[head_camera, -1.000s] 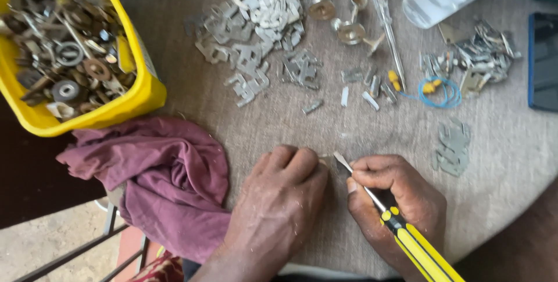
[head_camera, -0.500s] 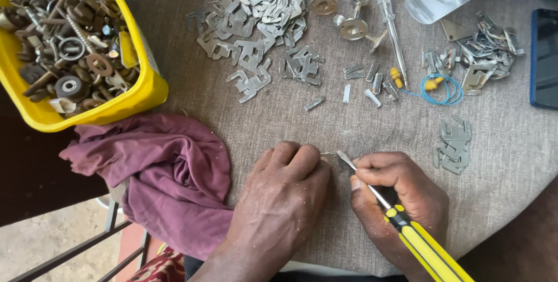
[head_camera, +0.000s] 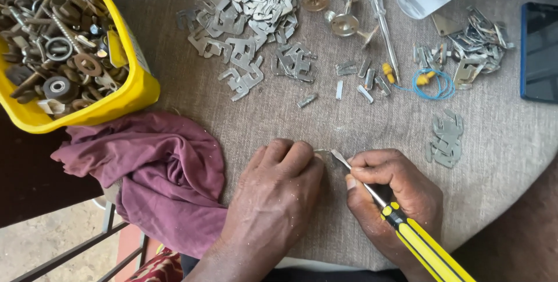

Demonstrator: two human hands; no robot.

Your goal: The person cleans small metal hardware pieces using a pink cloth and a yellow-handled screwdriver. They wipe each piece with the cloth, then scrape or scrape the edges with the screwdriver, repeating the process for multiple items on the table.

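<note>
under left hand a hidden small part, grip unclear; right hand pinching screwdriver

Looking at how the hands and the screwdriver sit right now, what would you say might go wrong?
1. The screwdriver tip points at the left hand fingertips pinning a small metal piece; a slip by the right hand might jab them.
2. That piece is tiny and mostly hidden; it could spring loose onto the cloth-covered table among the loose metal clips.
3. The yellow tub of hardware sits at the table edge and might tip if nudged.
</note>
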